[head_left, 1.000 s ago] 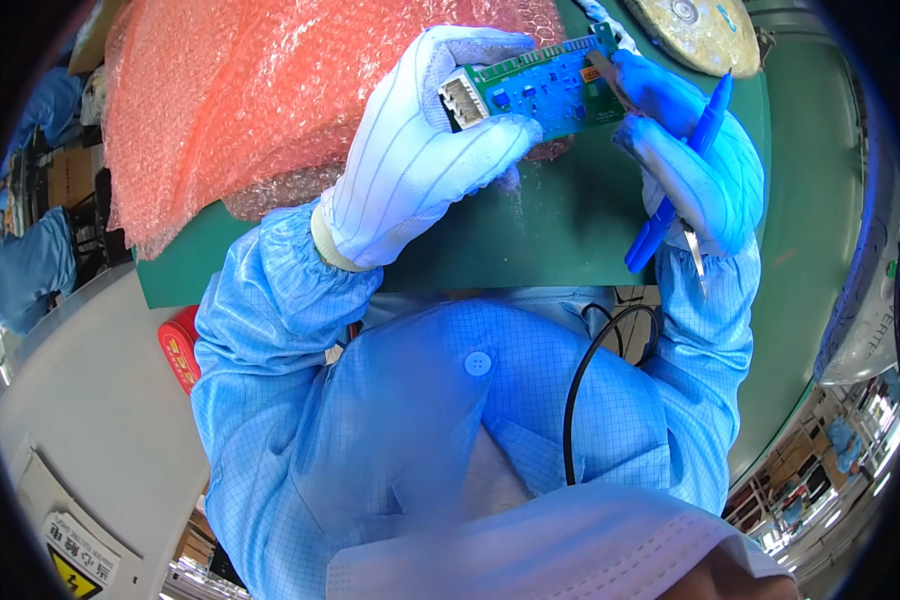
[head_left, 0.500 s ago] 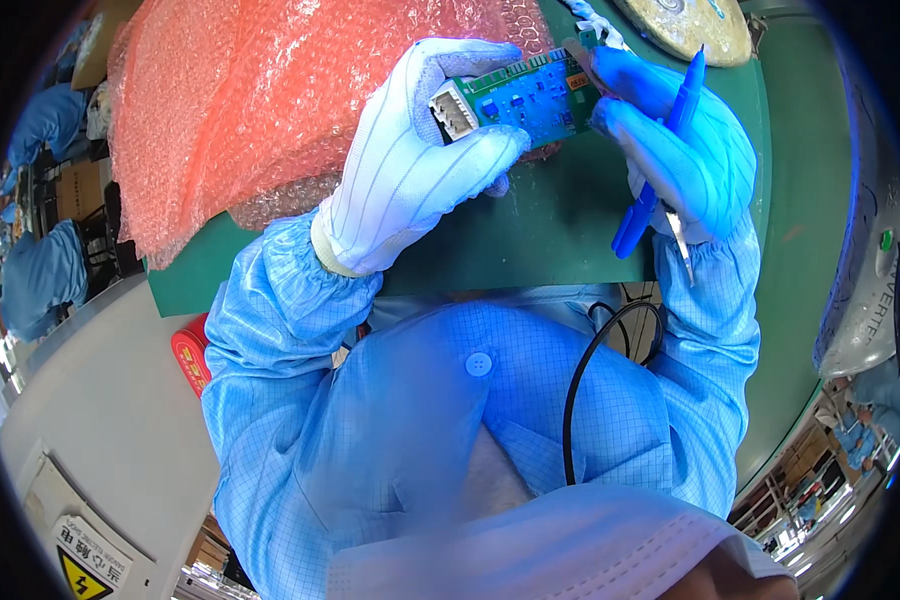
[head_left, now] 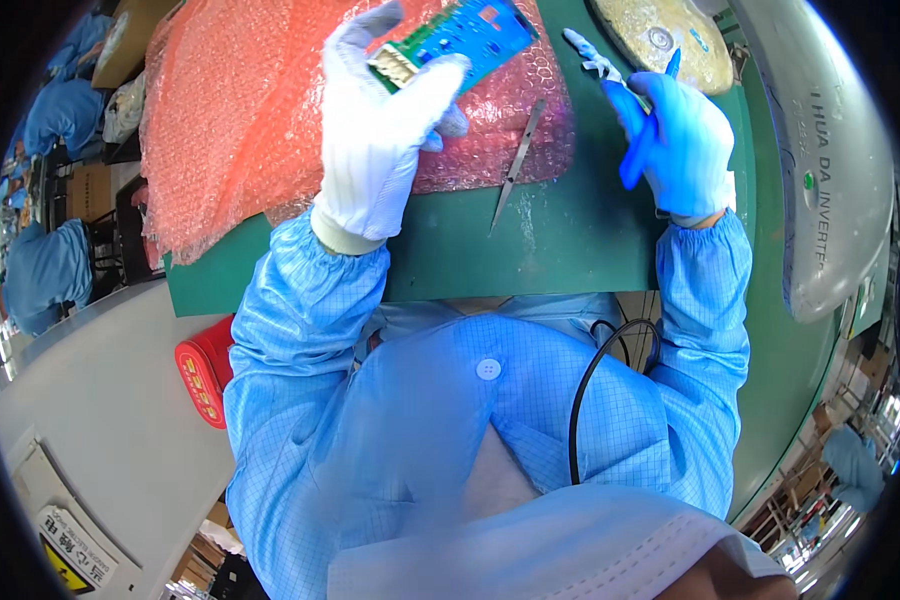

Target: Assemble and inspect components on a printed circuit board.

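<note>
My left hand (head_left: 375, 165), in a white striped glove, is closed around a circuit board (head_left: 475, 45) with its thumb across one face. The board has a blue-lit face, green edges and a white connector (head_left: 394, 66) beside my thumb; it is tilted over pink bubble wrap. My right hand (head_left: 688, 150), gloved and blue-tinted by light, is closed around a blue pen (head_left: 633, 165) that crosses the palm. Near its fingertips lies a slim, crumpled white-and-blue thing (head_left: 592, 55) whose kind I cannot make out. Metal tweezers (head_left: 518, 165) lie between the hands, partly on the wrap.
Pink bubble wrap (head_left: 240, 130) covers the left of the green table (head_left: 570, 255). A round yellowish disc (head_left: 665, 40) stands at the far right, with a large grey-white housing (head_left: 835, 150) beyond the table's right side. A red box (head_left: 205, 370) sits lower left; a black cable (head_left: 576, 410) hangs before me.
The tweezers have left my right hand and now lie on the table and wrap. My right hand has come off the board with the pen. My left hand has carried the board up and left.
</note>
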Motion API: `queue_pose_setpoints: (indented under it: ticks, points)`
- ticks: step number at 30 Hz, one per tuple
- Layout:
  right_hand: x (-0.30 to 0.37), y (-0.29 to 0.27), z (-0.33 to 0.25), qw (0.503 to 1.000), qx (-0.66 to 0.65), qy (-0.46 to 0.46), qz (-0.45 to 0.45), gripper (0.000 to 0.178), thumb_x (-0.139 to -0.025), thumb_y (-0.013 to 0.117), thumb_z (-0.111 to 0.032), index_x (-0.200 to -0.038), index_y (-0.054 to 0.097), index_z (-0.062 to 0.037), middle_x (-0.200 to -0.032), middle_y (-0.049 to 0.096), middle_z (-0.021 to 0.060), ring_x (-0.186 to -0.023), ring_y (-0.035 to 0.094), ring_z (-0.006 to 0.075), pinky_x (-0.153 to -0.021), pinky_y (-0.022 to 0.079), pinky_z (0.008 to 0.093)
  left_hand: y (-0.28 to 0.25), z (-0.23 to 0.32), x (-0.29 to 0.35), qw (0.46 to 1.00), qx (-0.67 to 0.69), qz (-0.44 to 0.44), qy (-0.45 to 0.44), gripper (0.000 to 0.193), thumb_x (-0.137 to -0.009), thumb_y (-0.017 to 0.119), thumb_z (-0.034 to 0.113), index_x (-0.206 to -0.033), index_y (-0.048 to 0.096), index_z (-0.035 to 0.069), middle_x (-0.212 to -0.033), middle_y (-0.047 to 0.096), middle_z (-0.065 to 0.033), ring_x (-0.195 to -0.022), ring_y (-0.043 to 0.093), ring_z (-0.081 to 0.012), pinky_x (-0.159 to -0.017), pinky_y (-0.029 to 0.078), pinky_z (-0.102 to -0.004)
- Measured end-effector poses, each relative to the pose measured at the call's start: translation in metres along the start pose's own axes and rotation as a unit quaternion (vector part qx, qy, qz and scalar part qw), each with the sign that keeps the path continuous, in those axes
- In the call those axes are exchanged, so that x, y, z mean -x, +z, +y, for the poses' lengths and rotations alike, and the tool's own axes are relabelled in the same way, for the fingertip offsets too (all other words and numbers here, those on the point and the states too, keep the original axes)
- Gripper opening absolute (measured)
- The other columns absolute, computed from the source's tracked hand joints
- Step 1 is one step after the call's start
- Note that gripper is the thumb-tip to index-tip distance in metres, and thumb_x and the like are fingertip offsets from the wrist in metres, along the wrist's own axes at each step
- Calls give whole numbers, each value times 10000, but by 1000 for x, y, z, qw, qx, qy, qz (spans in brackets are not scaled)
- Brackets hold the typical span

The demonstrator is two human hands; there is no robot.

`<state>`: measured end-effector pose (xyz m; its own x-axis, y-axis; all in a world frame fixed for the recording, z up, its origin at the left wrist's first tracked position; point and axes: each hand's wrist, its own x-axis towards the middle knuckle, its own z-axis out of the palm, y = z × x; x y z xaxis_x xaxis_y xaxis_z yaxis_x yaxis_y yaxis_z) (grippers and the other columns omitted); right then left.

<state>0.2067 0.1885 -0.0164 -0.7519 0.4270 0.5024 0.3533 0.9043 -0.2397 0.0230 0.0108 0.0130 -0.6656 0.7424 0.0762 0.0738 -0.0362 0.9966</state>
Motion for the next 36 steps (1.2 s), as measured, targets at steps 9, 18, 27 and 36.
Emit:
queue_pose_setpoints:
  ticks: [9, 18, 27, 36]
  points:
    - [-9, 20, 5, 930, 300, 83, -196, 188, -923, 536, -320, -887, 592, -145, -754, 621, 114, -700, 645, 321, -581, 514, 422, -8, -23, -9, 989, -119, -85, 15, 427, -846, 660, 206, -1219, 515, 57, -855, 610, -63, -612, 565, -88, -534, 444, -229]
    - [2, 9, 0, 995, -99, 15, -2, 166, -883, 640, -94, -1045, 657, -61, -746, 642, 94, -623, 627, 168, -557, 472, 269, -1, -41, -12, 941, -296, -35, 159, 265, -821, 638, 181, -1060, 566, 91, -906, 656, -152, -785, 655, -355, -689, 536, -409]
    - [-7, 7, 3, 993, -91, -67, 27, 166, -784, 738, -95, -937, 690, -52, -794, 674, 94, -669, 649, 243, -617, 509, 308, -3, -51, -15, 916, -343, -61, 197, 239, -823, 624, 194, -1034, 564, 97, -870, 646, -155, -760, 641, -371, -670, 531, -425]
    - [-17, 6, -5, 988, -80, -131, 17, 166, -777, 744, -114, -922, 685, -61, -708, 626, 81, -619, 621, 248, -574, 481, 325, -2, -50, -17, 926, -343, -70, 146, 248, -826, 607, 192, -1049, 550, 101, -863, 646, -190, -768, 636, -400, -676, 525, -446]
